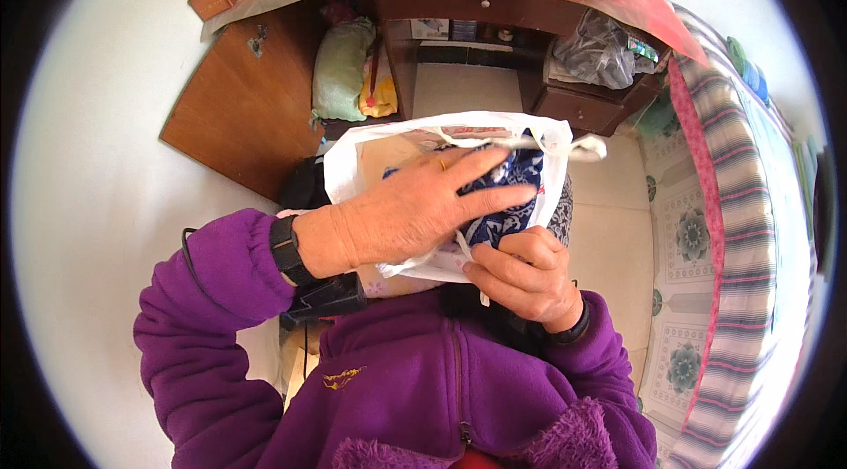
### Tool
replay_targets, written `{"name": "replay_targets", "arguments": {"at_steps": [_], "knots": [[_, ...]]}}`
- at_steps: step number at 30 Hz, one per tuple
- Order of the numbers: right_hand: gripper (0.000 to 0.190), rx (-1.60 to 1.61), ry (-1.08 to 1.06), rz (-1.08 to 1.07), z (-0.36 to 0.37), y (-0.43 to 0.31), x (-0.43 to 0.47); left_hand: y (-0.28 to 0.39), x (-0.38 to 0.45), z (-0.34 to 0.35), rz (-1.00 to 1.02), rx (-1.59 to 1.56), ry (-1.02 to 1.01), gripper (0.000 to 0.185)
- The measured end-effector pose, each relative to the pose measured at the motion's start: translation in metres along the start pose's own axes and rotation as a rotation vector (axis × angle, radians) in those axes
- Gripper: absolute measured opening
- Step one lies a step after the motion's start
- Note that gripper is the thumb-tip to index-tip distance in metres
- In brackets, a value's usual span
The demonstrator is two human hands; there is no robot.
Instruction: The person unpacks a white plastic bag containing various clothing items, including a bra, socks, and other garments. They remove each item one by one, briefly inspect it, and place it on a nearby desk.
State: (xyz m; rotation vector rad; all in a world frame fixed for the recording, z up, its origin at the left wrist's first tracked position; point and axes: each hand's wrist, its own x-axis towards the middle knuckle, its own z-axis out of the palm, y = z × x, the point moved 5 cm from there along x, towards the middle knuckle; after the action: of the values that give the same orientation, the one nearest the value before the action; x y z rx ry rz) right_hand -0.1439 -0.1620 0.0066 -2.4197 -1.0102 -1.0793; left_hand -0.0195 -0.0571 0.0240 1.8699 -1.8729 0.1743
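A white bag with cord handles stands open-mouthed before my chest. Inside it lies a dark blue cloth with a white pattern. My left hand reaches flat across the bag's mouth with its fingers spread over the cloth; whether the fingertips press on it cannot be told. At the bag's near right edge, my right hand is closed on the rim, with a white cord beside its fingers. A white handle end sticks out past the bag's right side. The bag's lower part is hidden.
Beyond the bag is a dark wooden desk with an open cabinet door at left. A green bundle lies in the cabinet. A grey plastic bag rests above the right drawer. A bed with a striped cover runs along the right.
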Motion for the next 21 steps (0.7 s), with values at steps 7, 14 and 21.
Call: {"name": "replay_targets", "arguments": {"at_steps": [7,14,21], "knots": [[0.029,0.139,-0.038,-0.073,0.008,-0.010,-0.001,-0.010,-0.008,0.024,0.004,0.210,-0.173,0.033],[0.029,0.277,-0.116,-0.057,-0.003,-0.013,-0.002,-0.041,0.003,0.000,-0.056,0.113,-0.107,0.031],[0.026,0.365,-0.100,-0.060,0.001,-0.007,-0.005,-0.043,0.008,0.002,-0.117,0.050,-0.150,0.035]]}}
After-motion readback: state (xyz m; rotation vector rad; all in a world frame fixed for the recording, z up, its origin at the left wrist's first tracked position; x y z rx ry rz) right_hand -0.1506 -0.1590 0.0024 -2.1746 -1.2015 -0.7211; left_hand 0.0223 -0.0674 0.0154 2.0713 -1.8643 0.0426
